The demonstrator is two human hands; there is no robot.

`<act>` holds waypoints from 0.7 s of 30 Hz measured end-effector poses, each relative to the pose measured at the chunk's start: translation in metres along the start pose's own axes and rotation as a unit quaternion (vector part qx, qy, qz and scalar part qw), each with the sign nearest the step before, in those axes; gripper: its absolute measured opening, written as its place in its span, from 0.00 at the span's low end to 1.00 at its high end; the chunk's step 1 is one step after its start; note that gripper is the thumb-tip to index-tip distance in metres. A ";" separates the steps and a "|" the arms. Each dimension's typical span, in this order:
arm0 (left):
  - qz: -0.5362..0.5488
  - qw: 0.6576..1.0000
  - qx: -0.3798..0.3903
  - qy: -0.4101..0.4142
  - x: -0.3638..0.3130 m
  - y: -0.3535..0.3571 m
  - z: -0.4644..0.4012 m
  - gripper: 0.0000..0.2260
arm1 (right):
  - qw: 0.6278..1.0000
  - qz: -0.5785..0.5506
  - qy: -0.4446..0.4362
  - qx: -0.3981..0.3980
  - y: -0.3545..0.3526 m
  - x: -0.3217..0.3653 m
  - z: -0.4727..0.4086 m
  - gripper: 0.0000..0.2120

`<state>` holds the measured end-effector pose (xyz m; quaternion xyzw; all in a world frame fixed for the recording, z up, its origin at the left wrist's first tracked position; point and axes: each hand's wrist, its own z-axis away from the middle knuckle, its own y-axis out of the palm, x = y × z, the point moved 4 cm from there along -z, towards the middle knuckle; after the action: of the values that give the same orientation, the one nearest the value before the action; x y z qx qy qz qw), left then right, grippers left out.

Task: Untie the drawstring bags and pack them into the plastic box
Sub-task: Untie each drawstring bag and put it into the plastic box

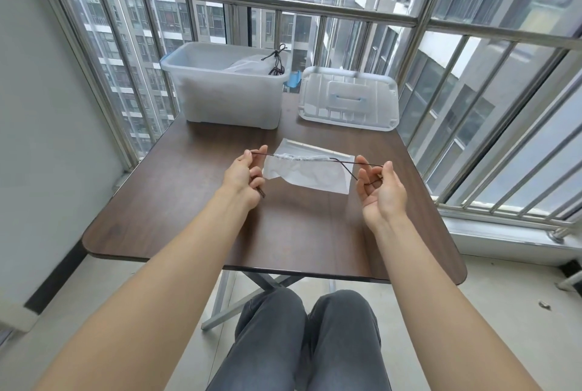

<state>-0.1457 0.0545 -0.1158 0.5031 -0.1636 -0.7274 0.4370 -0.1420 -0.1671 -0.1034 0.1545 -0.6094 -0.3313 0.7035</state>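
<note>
A white translucent drawstring bag (310, 171) hangs above the middle of the brown table (176, 211), its gathered top stretched sideways. My left hand (244, 175) pinches the dark cord at the bag's left end. My right hand (379, 187) holds the cord's right end, palm turned up. Another flat white bag (315, 148) lies on the table just behind it. The clear plastic box (226, 97) stands at the back left with more bags (248, 64) inside, their dark cords (277, 60) sticking up at its right rim.
The box's clear lid (348, 97) lies flat at the back right of the table. A small blue object (293, 79) sits between box and lid. Metal window railings (472, 107) close off the far and right sides. My knees are under the near table edge.
</note>
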 end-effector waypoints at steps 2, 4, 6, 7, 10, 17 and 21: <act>0.003 1.000 0.004 0.006 0.001 0.002 0.000 0.13 | 1.000 0.013 -0.006 0.009 0.004 -0.001 0.001 0.18; 0.019 1.000 0.007 0.009 0.001 0.002 -0.001 0.13 | 1.000 0.023 -0.014 0.016 0.007 0.000 0.001 0.19; 0.017 1.000 -0.012 0.019 -0.002 0.001 -0.002 0.12 | 0.999 0.029 -0.015 0.009 0.006 0.001 -0.002 0.20; 0.004 0.999 -0.030 0.028 -0.004 -0.001 -0.002 0.12 | 0.999 0.037 -0.013 -0.003 0.004 0.002 -0.003 0.20; -0.044 0.994 -0.085 0.047 -0.004 -0.006 -0.003 0.12 | 0.999 0.023 -0.009 -0.049 -0.004 0.003 -0.008 0.19; -0.118 0.991 -0.016 0.068 0.004 0.010 -0.003 0.15 | 0.904 0.390 -0.174 0.014 0.017 0.009 0.001 0.12; -0.198 0.975 0.023 0.103 -0.002 0.015 -0.003 0.15 | 0.697 0.646 -0.254 0.181 0.031 0.003 0.010 0.11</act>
<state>-0.1360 0.0479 -0.1055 0.6076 -0.0316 -0.7397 0.2876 -0.1431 -0.1444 -0.0796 -0.2425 -0.7629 0.2943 0.5220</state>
